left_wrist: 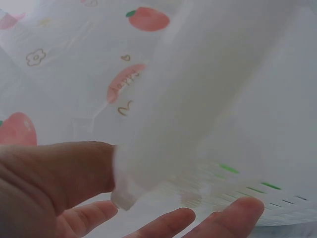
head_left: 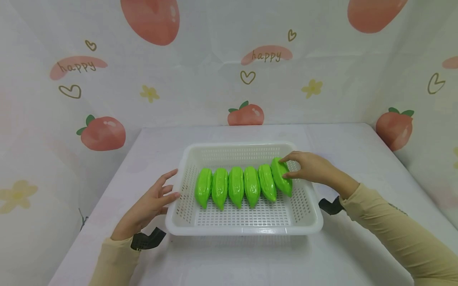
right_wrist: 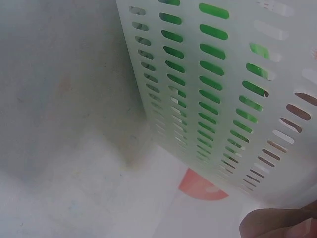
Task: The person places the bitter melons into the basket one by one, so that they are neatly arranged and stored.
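Note:
A white plastic basket [head_left: 243, 231] with slotted walls holds several glossy green star fruit [head_left: 236, 186] in a row, pointed ends toward me. My right hand [head_left: 313, 167] reaches over the right rim and holds the rightmost star fruit [head_left: 280, 174] between thumb and fingers; this one leans, its upper end tipped left. At the left rim is my left hand [head_left: 152, 202], fingers spread and their tips right at the edge. The left wrist view shows those fingers [left_wrist: 168, 223] by the slotted wall. In the right wrist view, green shows through the basket wall [right_wrist: 190, 99], and my right hand [right_wrist: 280, 223] is mostly cut off.
The basket stands on a table with a pale cloth [head_left: 157, 147]. Behind and beside the table hangs a white backdrop [head_left: 204, 79] printed with fruit, hearts and flowers. A black strap device [head_left: 148, 239] sits on the left wrist, another [head_left: 330, 205] on the right.

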Demonstrator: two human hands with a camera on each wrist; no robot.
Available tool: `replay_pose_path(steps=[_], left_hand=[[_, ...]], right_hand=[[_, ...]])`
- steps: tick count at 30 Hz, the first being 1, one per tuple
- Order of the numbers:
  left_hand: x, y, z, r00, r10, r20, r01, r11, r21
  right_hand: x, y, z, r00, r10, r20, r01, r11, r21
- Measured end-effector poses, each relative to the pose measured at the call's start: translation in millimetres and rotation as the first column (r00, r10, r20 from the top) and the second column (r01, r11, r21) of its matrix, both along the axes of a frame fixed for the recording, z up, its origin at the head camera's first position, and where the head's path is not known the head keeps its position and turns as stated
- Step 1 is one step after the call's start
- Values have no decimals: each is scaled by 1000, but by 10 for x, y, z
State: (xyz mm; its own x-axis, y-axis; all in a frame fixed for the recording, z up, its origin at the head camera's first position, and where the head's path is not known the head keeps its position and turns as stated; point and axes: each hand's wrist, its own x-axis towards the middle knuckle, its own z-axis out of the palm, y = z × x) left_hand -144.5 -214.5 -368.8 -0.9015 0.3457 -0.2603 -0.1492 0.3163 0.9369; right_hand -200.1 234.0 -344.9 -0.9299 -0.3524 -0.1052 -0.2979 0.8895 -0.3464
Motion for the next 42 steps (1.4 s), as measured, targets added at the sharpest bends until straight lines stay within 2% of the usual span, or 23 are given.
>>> replay_pose_path(steps=[7,18,26,31,36,42], left_hand=[[-8,3,-6,1000,-5,5,5,1000,18],[-14,0,-8,1000,-10,6,9,999,32],[-13,-5,0,1000,-9,3,8,999,32],[-12,-4,-12,1000,-10,7,10,999,37],[5,-19,-7,1000,-13,1,13,1000,8],[52,-82,69,998,-3,-57,-2,996,-90]], right_hand=[[2,21,8,999,-1,33,1,1000,-19],[37,67,36,999,19,29,-17,999,-41],[73,102,94,998,11,58,-5,995,-102],[106,138,120,999,12,46,-6,992,-128],[136,181,174,999,7,36,-2,988,-152],[164,246,240,1000,18,-5,-18,982,-188]])
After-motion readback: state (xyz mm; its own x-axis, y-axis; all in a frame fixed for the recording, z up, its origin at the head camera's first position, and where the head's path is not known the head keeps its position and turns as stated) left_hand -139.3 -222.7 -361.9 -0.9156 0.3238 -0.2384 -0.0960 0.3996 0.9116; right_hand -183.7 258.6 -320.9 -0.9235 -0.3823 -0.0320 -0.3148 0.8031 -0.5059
